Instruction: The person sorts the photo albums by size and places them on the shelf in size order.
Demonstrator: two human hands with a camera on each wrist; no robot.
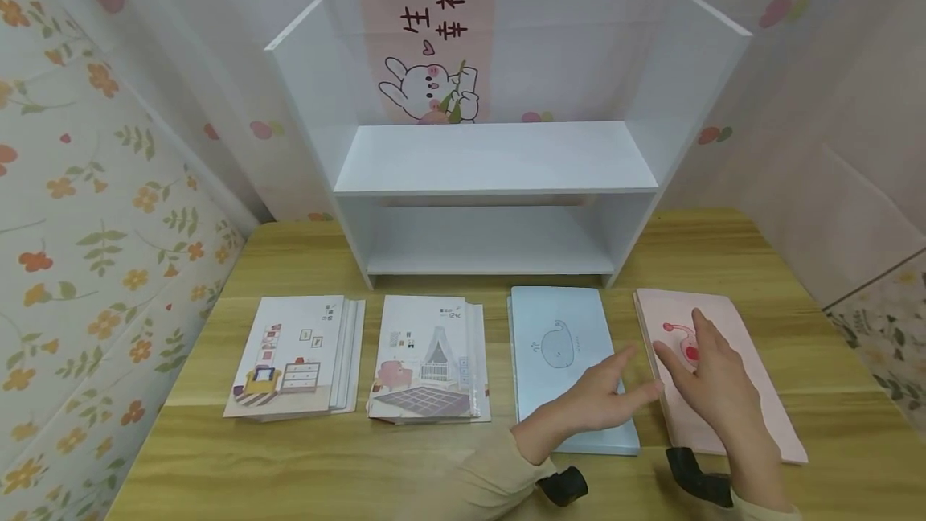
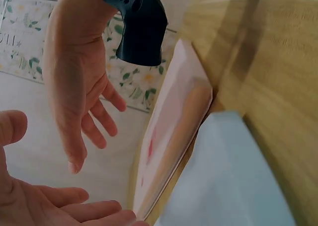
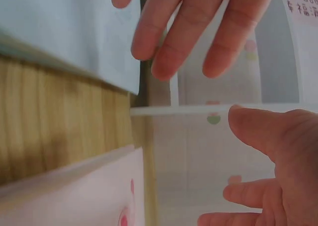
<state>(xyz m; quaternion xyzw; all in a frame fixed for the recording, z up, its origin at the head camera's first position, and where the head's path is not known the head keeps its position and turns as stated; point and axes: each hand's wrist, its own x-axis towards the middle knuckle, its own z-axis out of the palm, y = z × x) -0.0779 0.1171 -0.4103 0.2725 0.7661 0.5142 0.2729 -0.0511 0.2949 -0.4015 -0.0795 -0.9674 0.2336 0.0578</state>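
Note:
My left hand (image 1: 595, 398) hovers over the lower right part of a light blue notebook (image 1: 560, 344) with a whale drawing, fingers extended and holding nothing. Above a pink notebook (image 1: 760, 404) on the right is my right hand (image 1: 719, 384), its fingers straight and apart from the cover. In the left wrist view the right hand (image 2: 77, 77) faces the left hand (image 2: 54, 203) across a gap, both raised over the pink notebook (image 2: 171, 121) and the blue one (image 2: 226, 176). The blue notebook seems to lie on at least one more.
A white two-tier shelf (image 1: 499, 157) stands at the back of the wooden table (image 1: 427, 473). Left of the blue notebook lie two stacks of illustrated white booklets, a left stack (image 1: 297, 352) and a middle stack (image 1: 427, 352). Patterned curtains (image 1: 94, 223) hang around the table.

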